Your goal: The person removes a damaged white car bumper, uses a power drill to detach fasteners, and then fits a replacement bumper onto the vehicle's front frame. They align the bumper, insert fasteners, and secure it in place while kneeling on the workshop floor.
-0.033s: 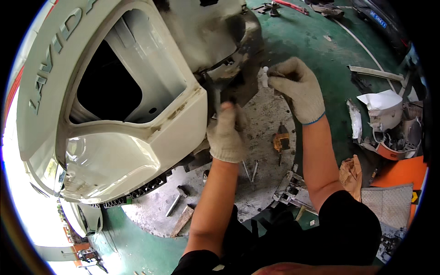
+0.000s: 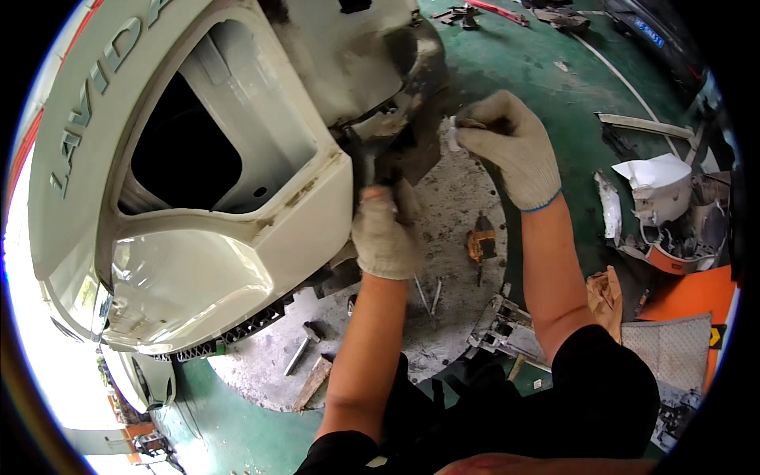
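My left hand (image 2: 384, 237), in a knitted off-white glove with a bare thumb tip, is closed beside the edge of a cream car body panel (image 2: 317, 210). A blurred grey bar-like shape (image 2: 368, 165) rises just beyond its thumb; what the fingers hold is not clear. My right hand (image 2: 513, 146), gloved with a blue cuff edge, is raised further right. Its thumb and fingers pinch a small white piece (image 2: 453, 134). Below both hands lies a round, worn grey platform (image 2: 443, 348). The panel has a large window-like opening and raised metal letters.
On the platform lie a yellow-and-black power tool (image 2: 480, 245), a hammer (image 2: 301, 348), thin rods (image 2: 430, 294) and a wooden block (image 2: 314, 382). A metal bracket (image 2: 503, 324) sits at its right edge. Broken car parts (image 2: 673, 206) and a dark car (image 2: 661, 47) are to the right.
My left hand has shifted slightly left and toward me, blurred. My right hand has moved slightly up and left, still pinching the white piece. The whole view has shifted a little.
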### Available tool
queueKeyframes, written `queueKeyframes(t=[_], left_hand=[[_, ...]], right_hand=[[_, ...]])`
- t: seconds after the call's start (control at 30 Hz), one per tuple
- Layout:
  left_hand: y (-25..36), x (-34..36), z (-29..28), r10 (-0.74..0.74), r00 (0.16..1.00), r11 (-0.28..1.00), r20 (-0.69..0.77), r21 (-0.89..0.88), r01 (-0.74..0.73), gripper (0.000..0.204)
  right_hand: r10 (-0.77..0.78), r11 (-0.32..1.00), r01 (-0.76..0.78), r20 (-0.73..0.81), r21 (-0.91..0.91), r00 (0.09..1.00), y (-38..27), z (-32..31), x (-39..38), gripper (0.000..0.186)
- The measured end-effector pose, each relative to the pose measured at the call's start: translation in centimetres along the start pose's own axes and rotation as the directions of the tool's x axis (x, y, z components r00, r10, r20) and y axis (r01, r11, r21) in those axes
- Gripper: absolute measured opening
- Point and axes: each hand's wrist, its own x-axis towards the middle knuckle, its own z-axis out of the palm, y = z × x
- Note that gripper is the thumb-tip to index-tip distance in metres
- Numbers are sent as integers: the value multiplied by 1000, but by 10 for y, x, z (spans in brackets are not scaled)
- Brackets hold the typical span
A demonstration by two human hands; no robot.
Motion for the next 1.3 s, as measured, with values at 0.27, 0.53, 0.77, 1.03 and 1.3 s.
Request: queueKeyframes(t=[0.27,0.53,0.77,1.03,1.3], left_hand=[[2,10,9,76,997,996,-18,-48,-77,65],[-11,8,12,114,982,993,-152,11,-114,56],[-20,16,-7,233,958,937,-167,301,-175,50],[-8,12,16,77,974,977,-211,-178,-116,37],[-8,14,14,93,966,971,-242,-191,-142,36]], right_hand=[[131,991,-132,171,-7,977,-27,17,-4,27],[272,957,-283,138,59,952,-9,7,-43,29],[279,959,-268,134,-92,951,0,3,-47,34],[-320,750,506,436,-427,841,-67,26,35,32],[31,292,608,643,-738,765,-67,111,101,36]])
